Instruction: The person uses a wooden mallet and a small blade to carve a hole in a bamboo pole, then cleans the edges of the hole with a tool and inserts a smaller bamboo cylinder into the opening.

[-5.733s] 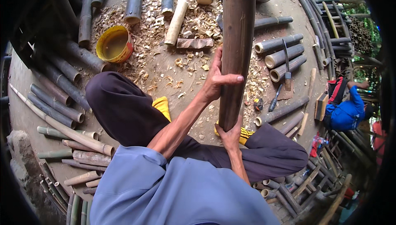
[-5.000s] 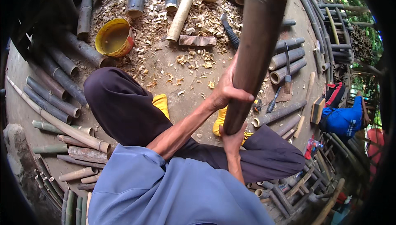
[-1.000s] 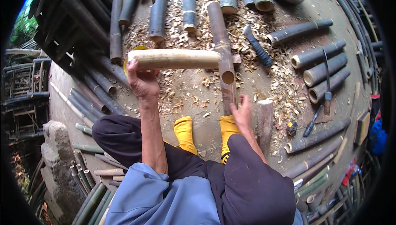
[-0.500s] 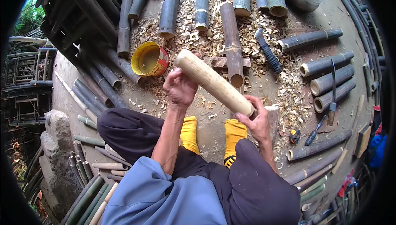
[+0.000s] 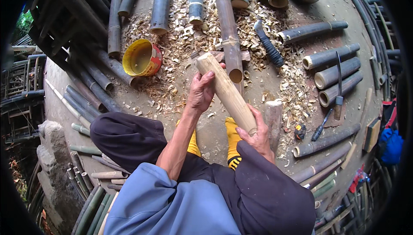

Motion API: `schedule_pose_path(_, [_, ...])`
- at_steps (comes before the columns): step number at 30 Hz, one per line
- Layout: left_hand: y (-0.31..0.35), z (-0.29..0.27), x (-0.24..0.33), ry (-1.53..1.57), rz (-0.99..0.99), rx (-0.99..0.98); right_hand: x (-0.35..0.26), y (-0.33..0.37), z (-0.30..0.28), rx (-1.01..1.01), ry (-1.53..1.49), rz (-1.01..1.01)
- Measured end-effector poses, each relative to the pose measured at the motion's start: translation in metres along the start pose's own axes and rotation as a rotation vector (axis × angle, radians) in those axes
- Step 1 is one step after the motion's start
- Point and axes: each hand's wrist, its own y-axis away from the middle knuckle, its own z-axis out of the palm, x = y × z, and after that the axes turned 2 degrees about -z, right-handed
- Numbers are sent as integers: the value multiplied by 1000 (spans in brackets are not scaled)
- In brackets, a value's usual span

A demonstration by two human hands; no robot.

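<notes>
A pale, peeled wooden billet (image 5: 228, 93) slants across my lap, its far end up to the left and its near end down to the right. My left hand (image 5: 202, 91) is wrapped round the far part, fingertips showing past the other side. Round the near end my right hand (image 5: 259, 136) is closed, thumb lying along the wood. Just beyond the billet lies a dark bamboo tube (image 5: 230, 37), resting over a small wooden block (image 5: 245, 56) with its cut end toward me. A curved tool with a dark wrapped handle (image 5: 272, 50) lies to its right.
Wood shavings (image 5: 180, 56) cover the ground ahead. A yellow-and-red bucket (image 5: 143, 58) stands left of centre. Bamboo tubes (image 5: 195, 2) lie at the back and on both sides. A sickle-like blade (image 5: 339, 80), a screwdriver-like tool (image 5: 322, 125) and a tape measure (image 5: 300, 131) are at right.
The billet has turned to slope more steeply, its far end shifting right and its near end lower and left. Both hands stay on it. The whole view has shifted slightly.
</notes>
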Motion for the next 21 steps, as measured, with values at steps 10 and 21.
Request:
schedule_pose_path(10, [50, 50, -77, -1404, 735, -190, -28, 0, -39, 65, 204, 284])
schedule_pose_path(21, [-22, 67, -39, -919, 849, -191, -29, -28, -79, 362, 97, 253])
